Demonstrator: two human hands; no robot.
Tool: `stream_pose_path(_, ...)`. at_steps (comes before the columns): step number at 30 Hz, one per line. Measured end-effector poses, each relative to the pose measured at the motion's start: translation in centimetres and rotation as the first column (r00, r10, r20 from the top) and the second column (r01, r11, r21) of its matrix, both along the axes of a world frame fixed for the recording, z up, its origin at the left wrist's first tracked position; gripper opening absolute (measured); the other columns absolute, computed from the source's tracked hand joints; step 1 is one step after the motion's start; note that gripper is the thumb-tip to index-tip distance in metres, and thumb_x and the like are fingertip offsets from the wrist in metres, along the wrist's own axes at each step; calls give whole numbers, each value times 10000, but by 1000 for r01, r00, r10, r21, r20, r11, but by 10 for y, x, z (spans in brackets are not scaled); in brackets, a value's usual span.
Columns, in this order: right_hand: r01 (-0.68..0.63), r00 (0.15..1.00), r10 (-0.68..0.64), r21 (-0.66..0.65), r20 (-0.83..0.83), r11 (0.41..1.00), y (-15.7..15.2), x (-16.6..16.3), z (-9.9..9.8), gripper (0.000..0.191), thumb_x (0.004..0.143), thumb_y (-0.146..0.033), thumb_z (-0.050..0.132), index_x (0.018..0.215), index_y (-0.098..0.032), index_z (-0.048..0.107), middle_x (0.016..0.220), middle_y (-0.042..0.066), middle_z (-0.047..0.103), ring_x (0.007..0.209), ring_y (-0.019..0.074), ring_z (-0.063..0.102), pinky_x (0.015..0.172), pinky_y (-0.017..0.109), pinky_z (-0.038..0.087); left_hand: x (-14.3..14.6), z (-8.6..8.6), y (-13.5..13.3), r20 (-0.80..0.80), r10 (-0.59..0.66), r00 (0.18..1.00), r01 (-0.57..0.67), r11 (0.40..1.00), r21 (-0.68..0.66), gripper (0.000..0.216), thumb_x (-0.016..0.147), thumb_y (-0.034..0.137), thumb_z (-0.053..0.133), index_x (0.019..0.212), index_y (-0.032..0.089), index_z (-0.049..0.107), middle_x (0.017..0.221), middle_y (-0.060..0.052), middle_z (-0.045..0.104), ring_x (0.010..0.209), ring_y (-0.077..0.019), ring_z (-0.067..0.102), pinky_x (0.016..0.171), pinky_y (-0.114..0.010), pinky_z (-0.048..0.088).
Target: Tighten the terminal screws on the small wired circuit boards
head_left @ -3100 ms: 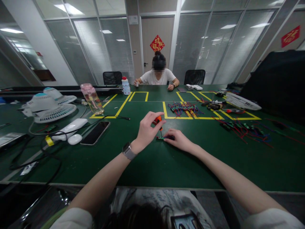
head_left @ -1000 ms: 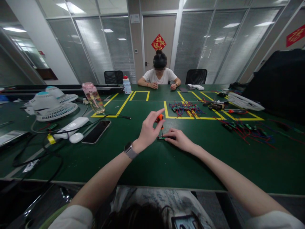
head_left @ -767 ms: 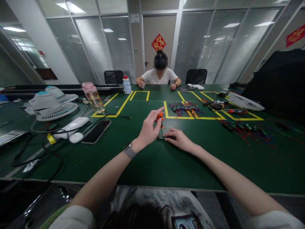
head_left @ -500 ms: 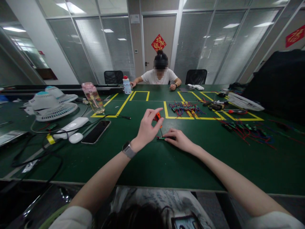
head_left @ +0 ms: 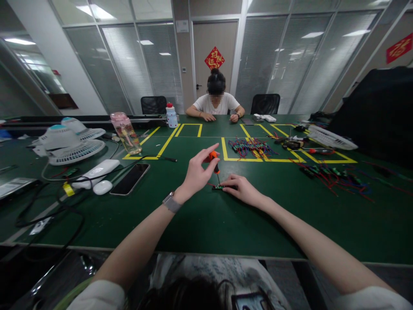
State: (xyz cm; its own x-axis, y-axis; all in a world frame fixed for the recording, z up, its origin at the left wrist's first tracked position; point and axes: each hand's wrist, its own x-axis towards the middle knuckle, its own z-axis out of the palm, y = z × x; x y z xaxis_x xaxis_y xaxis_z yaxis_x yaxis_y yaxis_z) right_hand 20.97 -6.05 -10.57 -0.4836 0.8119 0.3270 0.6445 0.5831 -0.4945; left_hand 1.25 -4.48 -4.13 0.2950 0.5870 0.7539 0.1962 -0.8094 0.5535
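My left hand (head_left: 197,173) has its thumb and fingers curled around the orange and black handle of a screwdriver (head_left: 216,169). The screwdriver stands nearly upright, its thin shaft pointing down at a small green circuit board (head_left: 217,187) on the table. Whether the tip sits in a screw is too small to tell. On the board's right side, the fingertips of my right hand (head_left: 244,190) pinch it against the tabletop and cover part of it. A short red wire sticks out at the board's left end.
Beyond my hands lies a bunch of wired boards (head_left: 251,148) inside yellow tape; more wired boards (head_left: 335,174) are at right. A phone (head_left: 130,178), a pink-capped bottle (head_left: 126,132) and white fans (head_left: 75,144) stand left. Another person (head_left: 216,103) sits opposite.
My left hand has shifted slightly left and its grip on the screwdriver has turned, showing more of the handle. The person opposite has drawn one hand back from the blue bottle. My right hand stays put.
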Motion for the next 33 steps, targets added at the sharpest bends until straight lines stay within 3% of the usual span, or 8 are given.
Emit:
stream_pose_path(4,4,1000,-4,3,5,1000,0,0,0,221,860,-231,606,1042,-206,728,846,66,615,788,188,596,772,309,466,-2,2,-1,-19,45,999,-44,999,4,268,862,230,579,1125,222,625,937,-35,587,833,-135,579,765,-275,520)
stream_pose_path(9,-2,1000,1,-7,-4,1000,0,0,0,226,860,-233,602,1049,-212,725,855,64,615,777,181,598,769,307,471,0,-2,-1,28,-104,994,107,990,-93,390,923,196,453,1307,260,483,1102,-60,585,919,-138,605,801,-282,521)
stream_pose_path(14,5,1000,-5,-20,-5,1000,0,-1,2,226,847,-219,616,1044,-216,727,856,65,619,792,189,604,775,314,471,2,-3,0,19,113,993,-113,994,-13,263,861,245,588,1122,227,622,911,-24,575,837,-133,566,793,-277,499)
stream_pose_path(19,0,1000,0,-25,-6,1000,0,0,0,225,847,-207,613,1043,-199,724,871,68,621,796,186,601,782,315,471,1,-1,0,55,13,998,-9,996,-87,336,934,224,445,1261,240,518,1030,-52,601,857,-128,602,736,-254,513)
stream_pose_path(23,-6,1000,6,-7,-7,1000,1,1,-1,221,842,-209,617,1035,-204,723,886,69,627,823,192,600,787,315,467,-1,3,-3,11,189,982,-189,981,32,178,822,271,645,981,195,662,817,-13,583,739,-122,567,695,-253,505)
stream_pose_path(24,-7,1000,7,-7,-5,1000,1,1,-1,222,843,-212,615,1037,-205,722,885,68,626,822,192,599,786,315,466,-1,4,-4,-3,193,981,-193,980,44,178,825,268,640,987,197,663,825,-14,583,755,-125,566,711,-258,506)
stream_pose_path(29,-9,1000,9,-15,3,1000,-1,0,0,222,847,-249,615,1037,-194,716,883,68,620,804,188,592,769,314,469,2,-1,-1,48,-2,999,7,996,-94,405,903,157,461,1303,224,468,1025,-46,601,821,-115,613,742,-262,529)
stream_pose_path(33,7,1000,-7,-7,-1,1000,-1,0,-1,206,854,-270,611,1016,-199,716,877,66,618,815,192,588,774,321,469,2,-2,-2,-2,120,993,-120,993,-8,293,837,234,611,1129,212,601,888,-19,589,782,-129,576,743,-276,520)
